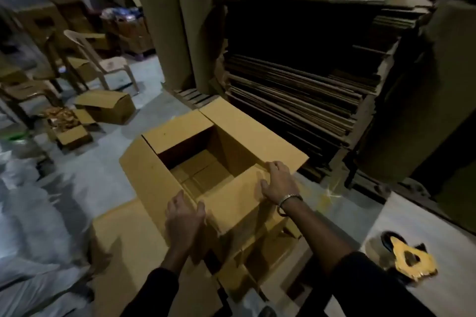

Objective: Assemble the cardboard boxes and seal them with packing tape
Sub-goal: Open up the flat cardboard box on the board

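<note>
- Cardboard box (206, 152) sits upright on the floor in front of the person, top open, four flaps standing or splayed out; plain brown corrugated board, matte, crisp fold lines.
- Left hand (184, 216) grips the near-left corner, fingers curled over the edge where the left flap (149, 175) meets the near flap (231, 203).
- Right hand (277, 183) rests on the near flap's far-right corner, fingers spread and slightly bent over the edge, pressing rather than pinching, as far as I can tell.
- Inside, the bottom flaps look folded flat; can't tell whether they're taped.
- Step, my read: box is erected, the near flap is being folded in. Sealing not started.
- Next move calls for folding the short flaps first, then the long ones, holding the seam flush, then fetching tape.
- Tape dispenser (409, 257), yellow and black, lies on the pale surface to the right, well apart from both hands.
- Flat cardboard stock (296, 90) stacked behind the box; more flattened board under it.
</note>
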Tool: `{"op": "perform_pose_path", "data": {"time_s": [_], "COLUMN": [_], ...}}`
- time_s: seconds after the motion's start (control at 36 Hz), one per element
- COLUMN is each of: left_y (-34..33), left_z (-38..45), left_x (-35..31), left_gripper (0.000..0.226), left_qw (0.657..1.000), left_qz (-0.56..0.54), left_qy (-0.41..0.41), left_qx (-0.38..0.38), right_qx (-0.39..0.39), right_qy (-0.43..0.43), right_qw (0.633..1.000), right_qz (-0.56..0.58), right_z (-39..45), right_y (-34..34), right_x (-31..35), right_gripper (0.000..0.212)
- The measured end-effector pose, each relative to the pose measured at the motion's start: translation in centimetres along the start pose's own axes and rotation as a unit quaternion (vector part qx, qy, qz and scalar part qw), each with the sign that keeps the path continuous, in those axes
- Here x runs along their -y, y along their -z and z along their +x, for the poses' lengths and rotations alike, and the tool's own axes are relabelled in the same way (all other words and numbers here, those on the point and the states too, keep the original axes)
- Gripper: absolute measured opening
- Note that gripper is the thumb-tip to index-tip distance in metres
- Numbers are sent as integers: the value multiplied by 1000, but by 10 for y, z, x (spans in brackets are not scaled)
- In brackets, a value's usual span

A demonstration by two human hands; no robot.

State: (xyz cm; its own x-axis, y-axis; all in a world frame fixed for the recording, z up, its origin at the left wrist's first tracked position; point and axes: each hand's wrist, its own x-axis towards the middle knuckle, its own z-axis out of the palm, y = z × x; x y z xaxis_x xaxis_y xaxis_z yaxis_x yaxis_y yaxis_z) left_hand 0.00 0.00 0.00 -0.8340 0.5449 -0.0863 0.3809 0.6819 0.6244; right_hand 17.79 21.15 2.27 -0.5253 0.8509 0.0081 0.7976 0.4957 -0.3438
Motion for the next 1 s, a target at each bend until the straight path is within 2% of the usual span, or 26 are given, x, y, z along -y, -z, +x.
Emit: {"op": "perform_pose_path", "data": {"time_s": [0.19,0.25,0.36,0.42,0.47,0.53,0.61,0.75,1.0], "left_y": [-11,-15,-22,-22,-21,-22,-24,-19,-3], "left_z": [51,64,90,93,92,91,90,84,73], "left_x": [-17,-13,-3,-4,-5,-6,-12,-32,-56], "left_gripper": [93,95,93,72,42,26,14,29,36], "left_qw": [989,985,977,977,980,981,984,986,987], "left_qz": [23,26,19,-4,-3,10,1,-51,-94], "left_qy": [145,166,213,210,197,183,158,110,83], "left_qx": [-29,-36,-25,-29,-39,-55,-84,-117,-103], "right_qx": [2,9,71,83,80,85,98,93,13], "right_qy": [33,26,0,1,13,33,66,74,52], "right_qw": [997,996,994,991,989,988,982,982,984], "right_qz": [-72,-84,-88,-105,-121,-129,-146,-149,-171], "right_z": [90,110,140,144,145,148,149,150,143], "right_y": [-8,-16,-40,-47,-51,-50,-46,-35,10], "right_x": [6,5,-2,0,0,1,3,5,5], "right_gripper": [68,80,103,96,70,48,45,38,28]}}
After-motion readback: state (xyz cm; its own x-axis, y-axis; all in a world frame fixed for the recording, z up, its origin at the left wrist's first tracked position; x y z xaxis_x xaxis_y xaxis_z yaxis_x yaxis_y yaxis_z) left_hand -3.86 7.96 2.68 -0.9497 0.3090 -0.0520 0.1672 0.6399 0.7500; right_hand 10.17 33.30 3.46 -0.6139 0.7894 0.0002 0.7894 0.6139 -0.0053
